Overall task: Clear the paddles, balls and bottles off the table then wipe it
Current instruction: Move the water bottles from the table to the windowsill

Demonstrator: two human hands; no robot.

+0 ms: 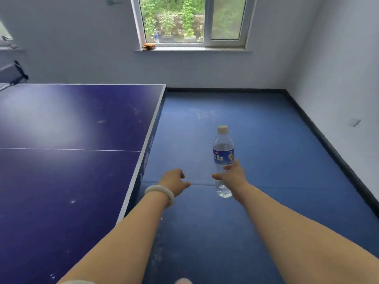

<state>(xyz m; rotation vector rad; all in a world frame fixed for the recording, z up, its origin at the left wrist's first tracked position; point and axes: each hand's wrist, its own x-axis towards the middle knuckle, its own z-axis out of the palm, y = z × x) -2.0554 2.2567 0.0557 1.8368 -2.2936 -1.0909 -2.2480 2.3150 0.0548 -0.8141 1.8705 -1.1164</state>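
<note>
A clear water bottle (pixel 223 148) with a blue label and a pale cap is gripped low on its body by the right hand (pixel 232 175), with fingers and thumb wrapped round it below the label. It is held upright, cap uppermost and long axis near vertical, out over the blue floor (pixel 266 160) to the right of the counter (pixel 71 160) and well clear of its white-edged side. The left hand (pixel 174 179), with a pale bangle (pixel 160 192) at the wrist, is carried between the bottle and the counter's edge, fingers loosely curled and nothing held in them. The bottle is thus already off the counter. On the part of the counter's blue top that is seen, no paddle, ball or bottle is found, only pale scuffs; its left side is cut off by the frame. Beyond the counter's far end a window sill (pixel 192 49) is seen, with what appear to be paddles (pixel 148 46) at its left end and a second small bottle (pixel 156 35) just above them; whether that bottle stands before or behind the glass cannot be told. It is judged that the held bottle is meant to be set down away from the counter, probably on that sill. For that, the base would need to be lowered flat with the axis upright, the right hand being engaged and the left hand free for steadying.
</note>
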